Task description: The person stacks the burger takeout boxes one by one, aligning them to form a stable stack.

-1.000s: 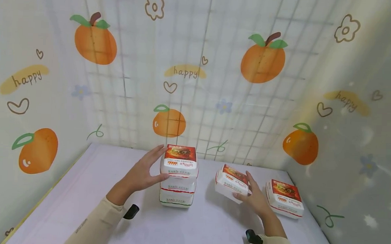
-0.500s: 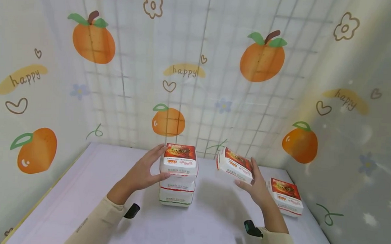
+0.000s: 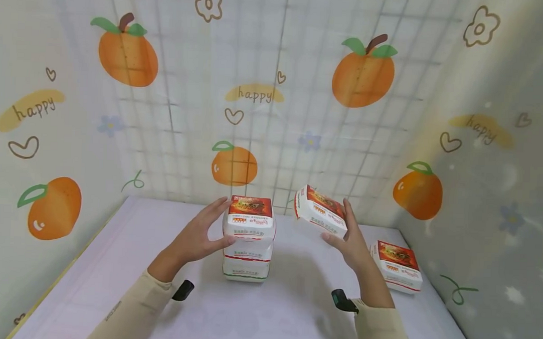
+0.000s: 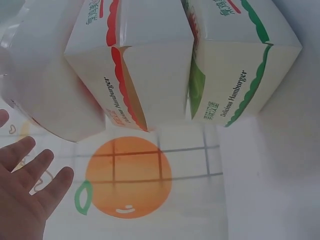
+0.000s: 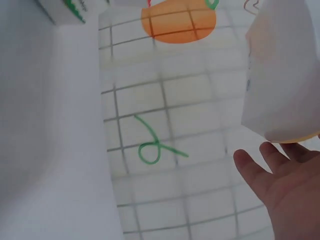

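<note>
- Five burger boxes: three in an upright stack (image 3: 248,238), one held box (image 3: 321,211), and one box at the right (image 3: 396,266) resting on the table (image 3: 248,318).
- Two hands. The right hand (image 3: 354,244) pinches the held box by its right side, between thumb and fingers, in the air between the stack and the box at the right.
- The left hand (image 3: 195,236) is spread, fingers fairly straight, beside the stack's top box; no firm grip shows.
- The held box is white, tilted, with a red burger picture and red trim.
</note>
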`<state>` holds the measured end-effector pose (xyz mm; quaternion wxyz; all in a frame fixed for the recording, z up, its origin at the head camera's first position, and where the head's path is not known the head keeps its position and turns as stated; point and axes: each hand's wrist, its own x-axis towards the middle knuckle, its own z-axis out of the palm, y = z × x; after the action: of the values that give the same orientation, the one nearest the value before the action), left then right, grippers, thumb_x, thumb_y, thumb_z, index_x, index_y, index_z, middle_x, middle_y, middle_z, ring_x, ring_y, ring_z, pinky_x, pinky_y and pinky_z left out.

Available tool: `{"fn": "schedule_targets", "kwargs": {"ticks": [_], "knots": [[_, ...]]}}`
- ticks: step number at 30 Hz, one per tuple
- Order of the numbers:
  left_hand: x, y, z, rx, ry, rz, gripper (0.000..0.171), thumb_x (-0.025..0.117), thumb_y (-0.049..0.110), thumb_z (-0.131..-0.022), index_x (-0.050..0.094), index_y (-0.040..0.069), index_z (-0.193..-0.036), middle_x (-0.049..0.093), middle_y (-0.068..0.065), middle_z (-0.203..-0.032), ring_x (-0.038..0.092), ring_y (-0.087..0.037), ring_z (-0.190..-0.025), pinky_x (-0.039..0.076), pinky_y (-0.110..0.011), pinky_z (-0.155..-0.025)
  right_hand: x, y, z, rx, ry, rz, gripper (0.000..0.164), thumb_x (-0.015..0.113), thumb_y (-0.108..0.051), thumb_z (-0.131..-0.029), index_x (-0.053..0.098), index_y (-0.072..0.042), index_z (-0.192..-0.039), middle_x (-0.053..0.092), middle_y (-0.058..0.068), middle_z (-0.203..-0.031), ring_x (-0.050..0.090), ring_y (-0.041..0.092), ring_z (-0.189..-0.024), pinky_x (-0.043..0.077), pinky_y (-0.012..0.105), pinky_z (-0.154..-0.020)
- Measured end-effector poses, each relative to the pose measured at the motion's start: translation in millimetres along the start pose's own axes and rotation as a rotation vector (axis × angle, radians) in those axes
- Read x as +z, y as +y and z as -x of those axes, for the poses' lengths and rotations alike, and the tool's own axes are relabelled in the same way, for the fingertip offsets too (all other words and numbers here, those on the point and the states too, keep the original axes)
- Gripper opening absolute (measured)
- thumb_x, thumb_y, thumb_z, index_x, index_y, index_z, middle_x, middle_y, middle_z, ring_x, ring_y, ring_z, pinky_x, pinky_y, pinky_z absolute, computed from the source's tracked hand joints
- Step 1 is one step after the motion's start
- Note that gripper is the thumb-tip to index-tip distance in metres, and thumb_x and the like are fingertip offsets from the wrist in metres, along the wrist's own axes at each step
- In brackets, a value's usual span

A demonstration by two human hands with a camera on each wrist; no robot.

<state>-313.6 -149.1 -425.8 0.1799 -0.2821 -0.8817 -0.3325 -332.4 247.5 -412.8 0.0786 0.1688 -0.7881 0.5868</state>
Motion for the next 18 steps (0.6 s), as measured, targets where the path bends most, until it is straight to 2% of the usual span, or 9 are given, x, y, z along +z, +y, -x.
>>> {"fn": "schedule_targets", "kwargs": {"ticks": [11, 18], "knots": [[-1.8, 2.0, 0.9, 0.002, 0.008, 0.033, 0.085, 0.063, 0.061, -0.085, 0.029, 0.024, -0.154, 0.024, 0.003, -0.159, 0.025, -0.024, -0.142, 0.033, -0.061, -0.103, 8, -24, -15, -0.101, -0.03, 0.005, 0.105, 0.073, -0.012, -0.085, -0.002, -0.029, -0.157, 0.008, 0.004, -0.161, 0.037, 0.032, -0.129, 0.046, 0.019, -0.089], [-3.7, -1.4, -2.2, 0.018, 0.026, 0.022, 0.089, 0.063, 0.062, -0.085, 0.028, 0.021, -0.155, 0.024, 0.004, -0.158, 0.025, -0.022, -0.143, 0.031, -0.057, -0.106, 17, -34, -23, -0.1, -0.055, -0.029, 0.106, 0.073, -0.01, -0.083, -0.001, -0.025, -0.157, 0.009, 0.003, -0.161, 0.036, 0.03, -0.13, 0.046, 0.02, -0.091]]}}
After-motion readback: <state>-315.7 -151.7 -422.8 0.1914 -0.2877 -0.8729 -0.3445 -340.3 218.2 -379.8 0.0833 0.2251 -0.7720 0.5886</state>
